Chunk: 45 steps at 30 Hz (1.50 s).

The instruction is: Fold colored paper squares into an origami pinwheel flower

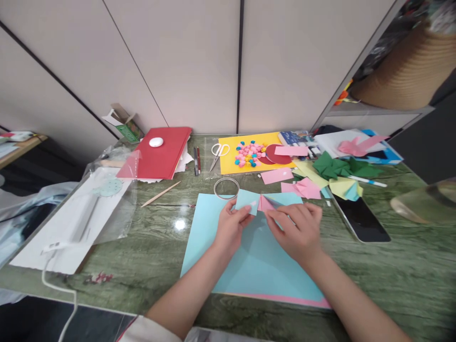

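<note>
On my remote feed, the bench (402, 285) carried a blue sheet (263, 275) near the middle of its front edge and a red folder (156, 161) toward its back-left corner. Over the sheet's back edge I had the left hand (230, 228) clamped on a pale-blue paper square (245, 199), the right hand (297, 230) pinching the adjoining pink fold (265, 204); whether these were one piece, I couldn't tell. I judged the step to be shaping or joining paper; the next move called for a steady left pinch and light right fingertips.
</note>
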Available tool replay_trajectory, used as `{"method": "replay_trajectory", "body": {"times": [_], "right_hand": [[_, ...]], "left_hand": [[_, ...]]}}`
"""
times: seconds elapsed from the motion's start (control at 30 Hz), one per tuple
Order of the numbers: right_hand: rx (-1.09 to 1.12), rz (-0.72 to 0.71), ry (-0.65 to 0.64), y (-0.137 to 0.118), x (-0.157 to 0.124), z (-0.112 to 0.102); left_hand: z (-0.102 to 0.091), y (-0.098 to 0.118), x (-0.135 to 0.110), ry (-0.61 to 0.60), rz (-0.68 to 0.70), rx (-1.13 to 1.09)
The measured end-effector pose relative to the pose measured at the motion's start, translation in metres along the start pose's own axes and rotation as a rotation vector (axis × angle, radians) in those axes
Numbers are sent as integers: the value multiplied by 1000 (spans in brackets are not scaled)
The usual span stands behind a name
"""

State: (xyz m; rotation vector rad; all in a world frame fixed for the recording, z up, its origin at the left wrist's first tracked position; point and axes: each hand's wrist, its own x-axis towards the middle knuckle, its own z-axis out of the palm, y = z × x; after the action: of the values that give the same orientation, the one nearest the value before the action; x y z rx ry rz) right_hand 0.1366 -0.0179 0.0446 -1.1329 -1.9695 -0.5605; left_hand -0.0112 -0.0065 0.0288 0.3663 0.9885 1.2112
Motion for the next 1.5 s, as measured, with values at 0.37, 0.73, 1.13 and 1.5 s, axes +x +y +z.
{"method": "replay_trajectory", "body": {"times": [0.37, 0.73, 1.13, 1.5], "right_hand": [[89, 264, -129, -19, 5, -7], [84, 312, -138, -19, 7, -11], [95, 218, -113, -18, 3, -8], [139, 193, -137, -18, 1, -4]], "left_hand": [[8, -3, -15, -2, 359, 339], [8, -9, -21, -9, 560, 509], [6, -12, -24, 17, 610, 551], [3, -14, -23, 56, 641, 638]]}}
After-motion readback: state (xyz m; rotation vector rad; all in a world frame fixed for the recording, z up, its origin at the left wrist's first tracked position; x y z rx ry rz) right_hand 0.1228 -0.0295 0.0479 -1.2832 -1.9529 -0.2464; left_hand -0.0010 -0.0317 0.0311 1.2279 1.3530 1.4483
